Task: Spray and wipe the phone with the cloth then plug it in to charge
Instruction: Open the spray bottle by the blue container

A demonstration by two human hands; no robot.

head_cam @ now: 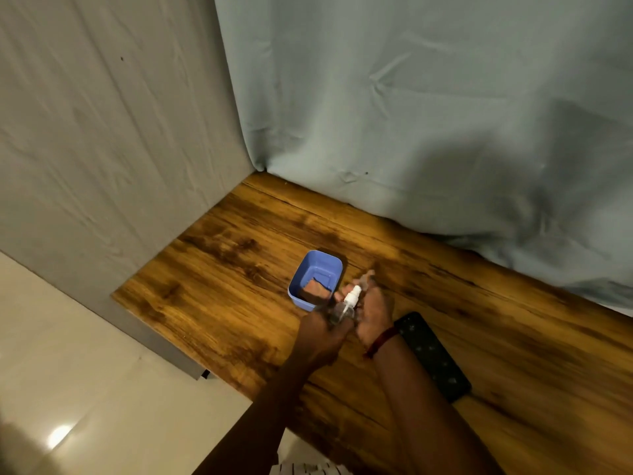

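My left hand (pixel 323 332) grips the body of a small clear spray bottle (pixel 342 311) with a white nozzle (pixel 352 296), tilted above the table. My right hand (pixel 375 311) is right beside the nozzle, and its fingertips pinch a blurred clear piece that looks like the bottle's cap (pixel 368 278). A red thread band circles that wrist. The black phone (pixel 433 356) lies flat on the wood just right of my right forearm, with no hand on it. A brownish cloth (pixel 317 290) lies folded inside the blue plastic box (pixel 310 265), just left of the bottle.
The wooden table (pixel 239 303) ends at its left edge above a pale tiled floor (pixel 85 389). Grey fabric (pixel 102 132) hangs on the left and light blue fabric (pixel 411 114) drapes along the back. No charging cable is in view.
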